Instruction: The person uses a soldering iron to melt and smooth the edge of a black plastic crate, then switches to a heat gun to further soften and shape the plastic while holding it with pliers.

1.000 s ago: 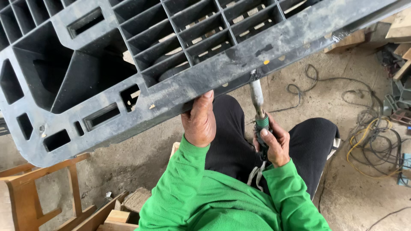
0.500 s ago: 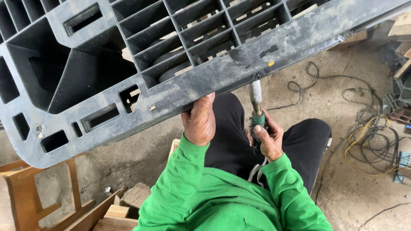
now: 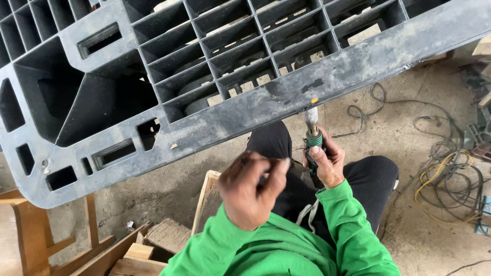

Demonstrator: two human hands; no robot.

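The left hand (image 3: 253,191) has let go of the grey plastic pallet (image 3: 215,82) and hangs loosely curled, empty, so only the right hand (image 3: 327,163), clenched around the green-handled tool (image 3: 312,135), works its near edge.

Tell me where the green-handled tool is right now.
In the head view, the green-handled tool is right of centre, gripped by the right hand, its tip up against the edge of the black plastic pallet.

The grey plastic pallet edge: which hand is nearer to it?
Right. The right hand holds a green-handled tool just under the grey plastic pallet; the left hand hangs lower, apart.
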